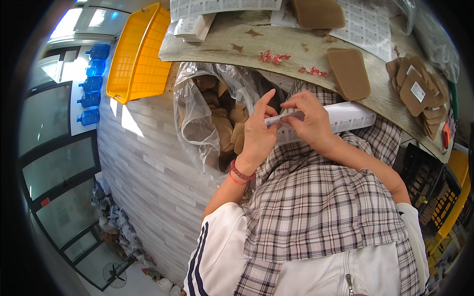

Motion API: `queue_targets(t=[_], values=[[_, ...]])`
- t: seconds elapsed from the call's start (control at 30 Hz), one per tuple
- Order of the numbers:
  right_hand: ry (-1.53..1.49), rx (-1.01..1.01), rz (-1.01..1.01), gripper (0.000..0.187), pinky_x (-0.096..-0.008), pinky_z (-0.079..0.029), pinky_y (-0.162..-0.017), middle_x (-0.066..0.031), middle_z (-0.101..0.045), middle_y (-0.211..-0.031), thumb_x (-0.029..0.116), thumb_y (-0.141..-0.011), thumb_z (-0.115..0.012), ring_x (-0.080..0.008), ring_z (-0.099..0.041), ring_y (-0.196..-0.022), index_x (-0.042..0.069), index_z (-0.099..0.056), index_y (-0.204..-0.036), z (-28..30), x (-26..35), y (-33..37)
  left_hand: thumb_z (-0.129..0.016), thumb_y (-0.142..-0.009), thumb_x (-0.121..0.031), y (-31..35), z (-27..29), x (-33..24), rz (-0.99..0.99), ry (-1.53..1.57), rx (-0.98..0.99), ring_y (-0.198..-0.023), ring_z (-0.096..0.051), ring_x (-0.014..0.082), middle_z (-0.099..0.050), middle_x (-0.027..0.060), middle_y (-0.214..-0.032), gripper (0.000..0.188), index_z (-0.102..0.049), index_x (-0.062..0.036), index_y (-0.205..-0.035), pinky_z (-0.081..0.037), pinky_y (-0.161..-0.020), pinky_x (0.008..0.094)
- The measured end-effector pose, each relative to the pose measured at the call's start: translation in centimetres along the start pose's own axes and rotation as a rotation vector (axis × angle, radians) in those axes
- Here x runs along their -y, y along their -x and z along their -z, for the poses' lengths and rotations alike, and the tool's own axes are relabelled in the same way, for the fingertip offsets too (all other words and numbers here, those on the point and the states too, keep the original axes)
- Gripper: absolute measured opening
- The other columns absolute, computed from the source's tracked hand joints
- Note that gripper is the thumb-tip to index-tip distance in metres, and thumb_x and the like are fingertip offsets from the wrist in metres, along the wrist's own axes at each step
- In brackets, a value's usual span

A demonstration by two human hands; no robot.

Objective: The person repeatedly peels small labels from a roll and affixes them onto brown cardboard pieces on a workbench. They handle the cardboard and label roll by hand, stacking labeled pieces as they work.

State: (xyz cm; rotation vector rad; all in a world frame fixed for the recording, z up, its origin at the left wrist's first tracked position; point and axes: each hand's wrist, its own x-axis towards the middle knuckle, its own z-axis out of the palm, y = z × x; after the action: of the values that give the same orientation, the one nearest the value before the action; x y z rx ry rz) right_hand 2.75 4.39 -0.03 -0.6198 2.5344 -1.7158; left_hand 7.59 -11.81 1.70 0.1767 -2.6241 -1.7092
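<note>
Above my lap, my left hand (257, 132) and my right hand (311, 122) grip a curved white sheet of printed labels (353, 117). My left thumb and fingers pinch its left edge, with the index finger stretched upward. Close beside it, my right thumb and index finger pinch the sheet's upper edge. A single brown textured pad (348, 73) lies at the table edge beyond my right hand. Farther right is a heap of similar brown pads (419, 98), some bearing small white labels. Left of my left hand, a clear plastic bag (190, 123) holds several brown pads.
The worn table (237, 37) spans the far side, with red scraps (274, 57), more label sheets (365, 29) and a stack of white cards (193, 27). A yellow basket (143, 56) stands at far left. Black and yellow crates (434, 192) stand at right.
</note>
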Motion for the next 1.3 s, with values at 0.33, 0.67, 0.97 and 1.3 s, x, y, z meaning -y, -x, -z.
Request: queue_targets(t=[0.33, 0.67, 0.97, 1.3], values=[[0.005, 0.024, 0.083, 0.02, -0.0338, -0.053, -0.074, -0.0079, -0.066, -0.096, -0.001, -0.075, -0.081, -0.0255, -0.064, -0.09, 0.003, -0.074, -0.093, 0.0, -0.7, 0.5, -0.064, -0.086, 0.013, 0.1, 0.1, 0.4, 0.061, 0.163, 0.004, -0.087, -0.059, 0.0076, -0.065, 0.0011, -0.093, 0.059, -0.055, -0.0055, -0.141, -0.049, -0.078, 0.0227], [0.093, -0.011, 0.297, 0.02, -0.0353, -0.055, -0.077, -0.0059, -0.069, -0.102, -0.001, -0.075, -0.077, -0.0267, -0.065, -0.093, 0.007, -0.076, -0.094, 0.2, -0.6, 1.1, -0.063, -0.085, 0.014, -0.1, 0.1, 1.1, 0.119, 0.184, -0.016, -0.088, -0.06, 0.0082, -0.066, 0.0029, -0.095, 0.058, -0.056, -0.0041, -0.14, -0.049, -0.08, 0.0231], [0.079, 0.301, -0.187, 0.017, -0.0308, -0.053, -0.073, -0.0071, -0.073, -0.093, 0.018, -0.083, -0.075, -0.0216, -0.067, -0.085, 0.008, -0.079, -0.096, 1.0, -2.2, -1.0, -0.06, -0.084, 0.016, 0.1, 0.4, 1.1, 0.102, 0.252, 0.032, -0.091, -0.06, 0.0089, -0.065, 0.0032, -0.097, 0.06, -0.055, -0.0038, -0.14, -0.049, -0.083, 0.0236], [-0.384, 0.566, -0.57, 0.019, -0.0273, -0.05, -0.066, -0.0045, -0.072, -0.077, 0.017, -0.079, -0.076, -0.0103, -0.063, -0.072, 0.0, -0.078, -0.088, 2.4, -2.2, -3.9, -0.06, -0.083, 0.017, -0.2, 0.7, 0.5, 0.14, 0.251, 0.084, -0.09, -0.06, 0.0091, -0.064, 0.0029, -0.096, 0.059, -0.056, -0.0033, -0.139, -0.048, -0.081, 0.0231]])
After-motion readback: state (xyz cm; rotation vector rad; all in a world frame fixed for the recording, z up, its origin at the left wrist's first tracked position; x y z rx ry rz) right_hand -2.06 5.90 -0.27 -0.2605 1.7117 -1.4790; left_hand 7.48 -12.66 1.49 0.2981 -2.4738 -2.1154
